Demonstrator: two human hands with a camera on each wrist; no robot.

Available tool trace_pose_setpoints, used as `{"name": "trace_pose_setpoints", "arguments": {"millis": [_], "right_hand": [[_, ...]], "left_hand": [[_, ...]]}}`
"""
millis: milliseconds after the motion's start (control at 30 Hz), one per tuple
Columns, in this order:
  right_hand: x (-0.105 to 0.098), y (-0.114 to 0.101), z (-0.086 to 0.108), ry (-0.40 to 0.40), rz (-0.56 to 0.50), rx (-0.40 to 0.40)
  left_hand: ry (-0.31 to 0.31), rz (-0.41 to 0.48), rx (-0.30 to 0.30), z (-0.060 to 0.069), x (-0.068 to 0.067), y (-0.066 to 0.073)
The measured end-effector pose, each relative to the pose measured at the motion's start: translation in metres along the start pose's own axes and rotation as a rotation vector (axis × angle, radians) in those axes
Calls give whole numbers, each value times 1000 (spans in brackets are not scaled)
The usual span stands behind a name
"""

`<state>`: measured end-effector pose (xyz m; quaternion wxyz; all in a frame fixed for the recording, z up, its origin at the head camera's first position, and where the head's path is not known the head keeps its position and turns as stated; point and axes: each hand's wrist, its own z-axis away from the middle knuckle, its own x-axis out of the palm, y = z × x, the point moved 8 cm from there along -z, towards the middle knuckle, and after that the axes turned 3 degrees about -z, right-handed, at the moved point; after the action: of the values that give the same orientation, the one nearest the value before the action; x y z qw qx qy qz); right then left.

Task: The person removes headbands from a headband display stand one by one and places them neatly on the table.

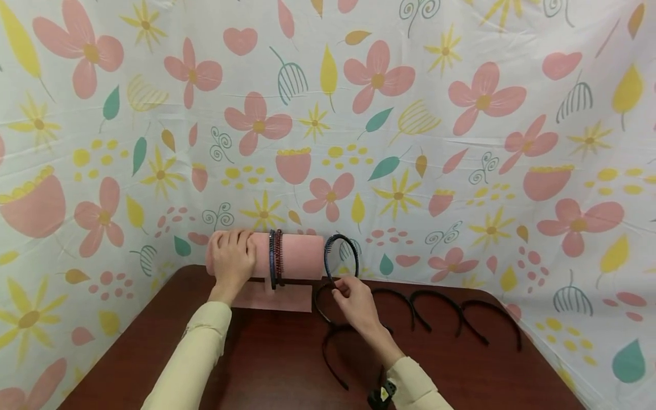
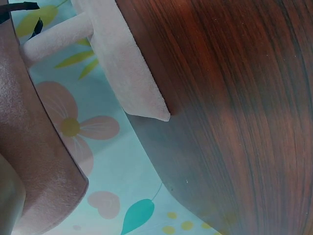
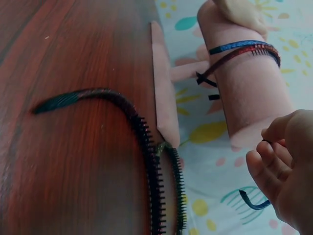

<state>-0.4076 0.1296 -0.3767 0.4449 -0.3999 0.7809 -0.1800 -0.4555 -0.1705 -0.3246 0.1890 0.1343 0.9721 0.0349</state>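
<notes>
A pink, plush-covered headband stand [image 1: 302, 256] lies with its roll level above a flat base [image 1: 294, 300]. My left hand [image 1: 233, 256] grips the roll's left end, fingers bent over the top. Round the roll's middle sit a blue headband [image 1: 272, 259] and a dark red toothed headband [image 1: 279, 259], side by side. Just off the roll's right end, my right hand [image 1: 357, 302] pinches a dark blue toothed headband [image 1: 326, 259] by its lower part, arch upward. In the right wrist view, that headband's tip [image 3: 254, 204] shows below the fingers; the rest is mostly hidden.
Several dark headbands lie on the brown table [image 1: 277, 359], including a row on the right [image 1: 435, 293] and one nearer the front [image 1: 328, 353]. Toothed headbands [image 3: 151, 161] lie beside the base. A flower-print cloth [image 1: 328, 114] hangs behind the table.
</notes>
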Motion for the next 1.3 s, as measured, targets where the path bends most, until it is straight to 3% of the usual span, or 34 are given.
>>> {"name": "trace_pose_setpoints", "arguments": {"millis": [300,667,933,1300], "right_hand": [[-18,2,12,28,-1,-51],[-40,7,30,20,0,-29],[-53,21,43,-31,-14,54],[-63,40,55,-118,73,129]], "left_hand": [[0,11,-1,-1,-1,0],[20,-3,3,-1,-1,-1],[-1,2,1,0,0,0],[65,16,16,0,-2,0]]}}
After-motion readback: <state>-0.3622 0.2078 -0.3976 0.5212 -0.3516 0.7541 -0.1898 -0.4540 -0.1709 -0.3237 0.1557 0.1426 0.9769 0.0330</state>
